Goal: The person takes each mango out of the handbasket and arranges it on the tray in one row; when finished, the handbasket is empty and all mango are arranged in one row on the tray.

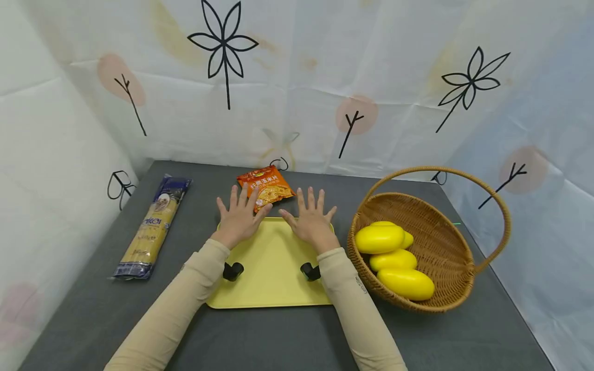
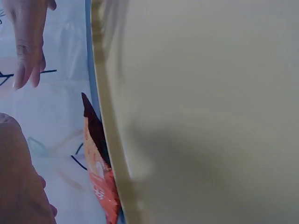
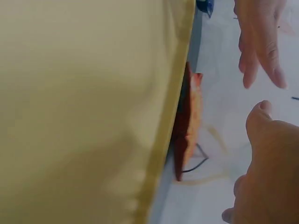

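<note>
Both hands hover palm down over the far part of a yellow tray (image 1: pixel 274 278), fingers spread and holding nothing. My left hand (image 1: pixel 238 219) is above the tray's far left side, and my right hand (image 1: pixel 313 222) is above its far right side. Just beyond the fingertips lies an orange snack bag (image 1: pixel 271 185) with a picture of chips. In the left wrist view the snack bag (image 2: pixel 100 175) shows past the tray's rim (image 2: pixel 112 135). From the right wrist the same bag (image 3: pixel 189 121) appears behind the rim, with both hands apart from it.
A long pack of pasta (image 1: pixel 153 229) lies at the left of the grey table (image 1: pixel 260 340). To the right stands a wicker basket (image 1: pixel 445 252) with a tall handle, holding several yellow mango-like fruits (image 1: pixel 406 283). Patterned cloth (image 1: pixel 297 93) hangs behind the table and at its sides.
</note>
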A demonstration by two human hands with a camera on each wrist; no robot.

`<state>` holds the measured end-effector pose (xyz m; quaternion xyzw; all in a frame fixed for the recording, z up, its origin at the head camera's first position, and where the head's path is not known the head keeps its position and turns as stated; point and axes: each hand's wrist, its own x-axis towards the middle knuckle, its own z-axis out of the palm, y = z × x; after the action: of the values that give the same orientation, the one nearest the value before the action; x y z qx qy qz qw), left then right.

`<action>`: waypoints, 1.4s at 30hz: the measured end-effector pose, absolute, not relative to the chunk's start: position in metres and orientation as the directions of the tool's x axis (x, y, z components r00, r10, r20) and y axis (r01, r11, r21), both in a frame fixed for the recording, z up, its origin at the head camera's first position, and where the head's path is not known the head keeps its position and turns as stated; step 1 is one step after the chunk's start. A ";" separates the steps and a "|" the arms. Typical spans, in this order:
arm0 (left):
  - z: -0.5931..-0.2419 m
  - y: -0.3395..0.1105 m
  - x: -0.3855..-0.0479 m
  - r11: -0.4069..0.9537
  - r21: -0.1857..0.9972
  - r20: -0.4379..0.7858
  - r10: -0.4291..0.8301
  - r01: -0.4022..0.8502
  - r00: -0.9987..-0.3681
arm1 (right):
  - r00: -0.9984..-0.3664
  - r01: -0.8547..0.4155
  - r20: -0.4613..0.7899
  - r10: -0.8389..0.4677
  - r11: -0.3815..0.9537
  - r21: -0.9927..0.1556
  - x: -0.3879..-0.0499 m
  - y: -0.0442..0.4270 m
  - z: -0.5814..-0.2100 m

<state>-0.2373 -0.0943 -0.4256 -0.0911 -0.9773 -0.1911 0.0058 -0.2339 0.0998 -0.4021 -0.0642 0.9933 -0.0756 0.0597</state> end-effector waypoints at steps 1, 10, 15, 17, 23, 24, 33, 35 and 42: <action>-0.425 -0.093 -0.236 0.907 0.373 0.043 0.192 0.194 -0.980 | -0.984 -0.124 -0.107 -0.144 0.978 -0.170 -0.229 0.101 -0.399; -0.413 -0.120 -0.174 0.855 0.433 -0.026 0.328 0.285 -0.944 | -0.908 -0.398 -0.013 -0.418 0.873 -0.284 -0.139 0.123 -0.316; -0.428 -0.147 -0.135 0.825 0.478 -0.025 0.355 0.301 -0.935 | -0.896 -0.426 0.026 -0.443 0.843 -0.327 -0.096 0.175 -0.282; -0.438 -0.154 -0.122 0.821 0.498 -0.021 0.335 0.281 -0.942 | -0.917 -0.384 0.028 -0.397 0.866 -0.320 -0.088 0.198 -0.277; -0.465 -0.159 -0.100 0.766 0.590 0.033 0.294 0.256 -0.955 | -0.962 -0.247 -0.030 -0.271 0.913 -0.326 -0.080 0.268 -0.284; -0.467 -0.159 -0.099 0.760 0.597 0.046 0.289 0.259 -0.956 | -0.962 -0.240 -0.042 -0.268 0.912 -0.331 -0.079 0.278 -0.287; -0.482 -0.175 -0.094 0.747 0.594 0.064 0.328 0.300 -0.942 | -0.946 -0.140 -0.230 -0.230 0.926 -0.350 -0.076 0.323 -0.315; -0.485 -0.180 -0.093 0.746 0.583 0.068 0.351 0.322 -0.934 | -0.938 -0.114 -0.270 -0.219 0.927 -0.357 -0.077 0.327 -0.319; -0.489 -0.193 -0.098 0.712 0.577 0.119 0.413 0.401 -0.903 | -0.926 -0.099 -0.306 -0.223 0.922 -0.375 -0.081 0.336 -0.322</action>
<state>-0.0977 -0.1930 -0.4887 -0.2199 -0.9251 -0.3095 -0.0094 -0.0807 0.3363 -0.3222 -0.0834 0.9647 -0.1791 0.1739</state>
